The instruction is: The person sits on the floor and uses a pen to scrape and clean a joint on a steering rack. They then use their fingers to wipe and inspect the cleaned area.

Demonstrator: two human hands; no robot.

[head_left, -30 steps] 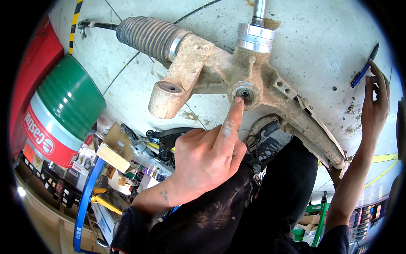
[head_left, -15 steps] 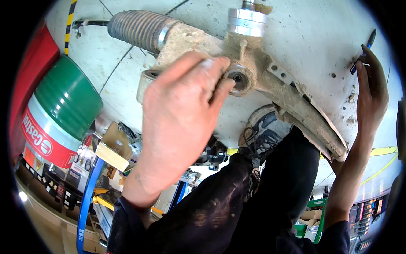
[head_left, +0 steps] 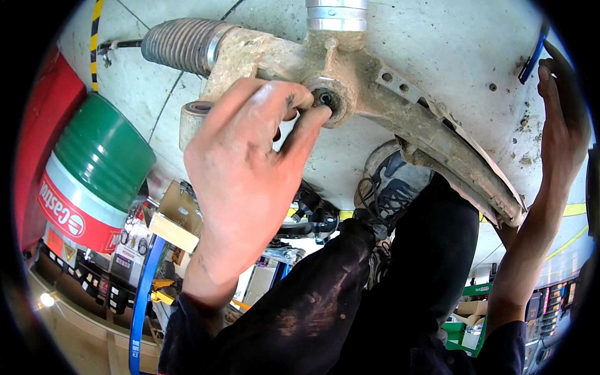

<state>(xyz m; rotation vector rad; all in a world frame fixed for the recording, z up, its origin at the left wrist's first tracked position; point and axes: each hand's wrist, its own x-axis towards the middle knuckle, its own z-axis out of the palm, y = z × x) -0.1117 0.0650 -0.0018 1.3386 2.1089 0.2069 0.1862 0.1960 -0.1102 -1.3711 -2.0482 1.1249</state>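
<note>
A dirt-covered steering rack point(head_left: 400, 103) with a ribbed rubber boot point(head_left: 181, 47) lies over the pale floor, a bare metal collar point(head_left: 337, 15) at its top. My left hand point(head_left: 244, 150) is at the round socket point(head_left: 337, 100) in its housing. Thumb and forefinger are pinched at the socket's mouth; whatever lies between them, if anything, is too small or hidden to tell. Off to the right, my right hand point(head_left: 562, 106) has its fingers stretched out beside a slim blue-and-black tool point(head_left: 532, 61) on the floor. Whether they touch it I cannot tell.
My shoe point(head_left: 400, 181) and bent legs are close below the rack. At left stand a green, white and red drum point(head_left: 103, 153) and a red surface point(head_left: 56, 119). A cardboard box point(head_left: 177, 212) sits by a blue post point(head_left: 145, 306); green bins point(head_left: 462, 337) are lower right.
The view has shifted, so the rack appears farther left and higher. My left hand stays pinched at the socket. My right hand has drawn slightly right of the blue tool.
</note>
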